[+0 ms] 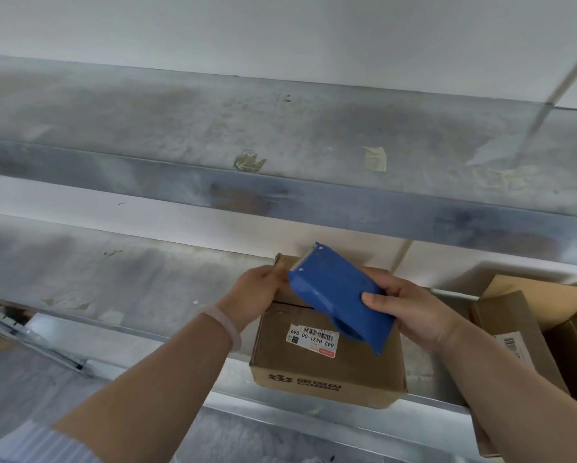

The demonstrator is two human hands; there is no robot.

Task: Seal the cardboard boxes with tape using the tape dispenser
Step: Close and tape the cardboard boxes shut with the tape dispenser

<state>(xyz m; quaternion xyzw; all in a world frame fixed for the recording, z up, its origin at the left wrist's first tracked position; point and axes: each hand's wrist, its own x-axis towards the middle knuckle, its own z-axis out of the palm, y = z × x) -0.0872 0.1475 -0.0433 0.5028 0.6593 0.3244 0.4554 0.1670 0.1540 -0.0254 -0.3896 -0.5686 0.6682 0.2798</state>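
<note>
head view: one camera, looking down at both hands over a steel shelf [120,272]
cardboard box [327,365]: brown, sits on the shelf close to its front lip, right of centre. The logo printed on the near face reads upside down from here.
box top: flaps folded down, with a dark seam gap showing just left of the dispenser body
shipping label [313,339]: white with a barcode and a red strip, stuck on the near flap, text inverted
tape dispenser [338,295]: blue, over the box top and tilted. Its metal-edged nose points up and away, at the box's far edge, and the round hub end hangs down beside the label. Can't tell whether it contacts the cardboard.
right hand [410,315]: grasping the dispenser at its near-right end, thumb flat on the blue side face, fingers wrapped behind
left hand [253,294]: clamped on the box's far-left top corner, fingers curled over the edge, just beside the dispenser nose
bracelet [223,324]: pale translucent band on the left wrist
sleeve [30,442]: light striped fabric, bottom-left corner
other boxes [514,329]: brown cartons at the right edge, partly behind the right forearm, one with a small barcode sticker. They are near the task box but not touching it.
upper beam [280,195]: smudged steel, spans the frame above the hands
tape scraps [248,161]: yellowed bits stuck on the metal above the beam
wall [280,35]: white, behind the racking
</note>
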